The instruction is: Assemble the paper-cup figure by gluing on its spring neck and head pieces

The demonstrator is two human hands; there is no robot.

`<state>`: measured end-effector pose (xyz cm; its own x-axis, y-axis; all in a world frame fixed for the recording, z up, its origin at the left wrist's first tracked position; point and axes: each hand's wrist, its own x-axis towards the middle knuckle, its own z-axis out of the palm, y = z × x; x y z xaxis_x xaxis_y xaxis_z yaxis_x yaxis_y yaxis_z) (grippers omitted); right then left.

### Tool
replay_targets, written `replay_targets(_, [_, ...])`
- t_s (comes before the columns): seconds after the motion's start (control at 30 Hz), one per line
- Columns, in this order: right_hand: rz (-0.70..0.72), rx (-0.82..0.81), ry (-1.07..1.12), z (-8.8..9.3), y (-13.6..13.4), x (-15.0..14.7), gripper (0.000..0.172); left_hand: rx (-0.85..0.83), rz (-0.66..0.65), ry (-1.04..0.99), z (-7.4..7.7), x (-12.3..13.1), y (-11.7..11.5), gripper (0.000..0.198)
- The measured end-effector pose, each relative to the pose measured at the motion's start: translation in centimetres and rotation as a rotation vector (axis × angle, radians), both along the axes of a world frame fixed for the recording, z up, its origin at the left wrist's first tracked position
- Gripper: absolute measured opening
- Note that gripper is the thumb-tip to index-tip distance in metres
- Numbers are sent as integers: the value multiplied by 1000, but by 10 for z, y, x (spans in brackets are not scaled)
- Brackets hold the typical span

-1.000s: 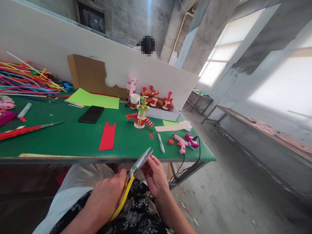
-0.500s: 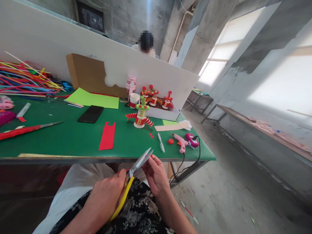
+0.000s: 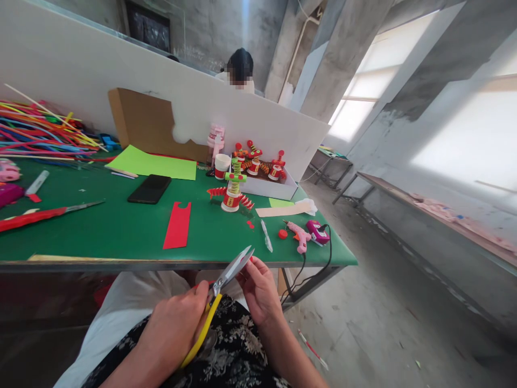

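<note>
Gripping yellow scissors (image 3: 221, 284), L hand (image 3: 173, 328) is closed on handles. Tiny red bit (image 3: 251, 260) is pinched by R hand (image 3: 259, 292) at blade tips.

Yellow-handled scissors (image 3: 220, 302) with silver blades, green table (image 3: 100, 226), red paper strip (image 3: 177, 225), black phone (image 3: 149, 189) (glossy).

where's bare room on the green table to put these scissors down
Left hand holds the yellow scissors. Bare green table between the red-handled scissors and the red paper strip, and again from that strip to the paper figure. Crowded: straws far left, glue gun at the right corner.
</note>
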<state>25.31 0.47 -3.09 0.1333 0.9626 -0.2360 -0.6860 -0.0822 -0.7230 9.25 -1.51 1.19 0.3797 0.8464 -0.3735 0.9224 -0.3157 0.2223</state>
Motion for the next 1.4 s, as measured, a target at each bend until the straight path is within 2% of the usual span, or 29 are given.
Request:
replay_targets(0.8, [76, 46, -108, 2, -1, 13, 29, -46, -8, 0, -1, -4, -2, 32])
replay_targets(1.4, [117, 47, -151, 2, -1, 21, 33, -5, -24, -14, -11, -9, -5, 37])
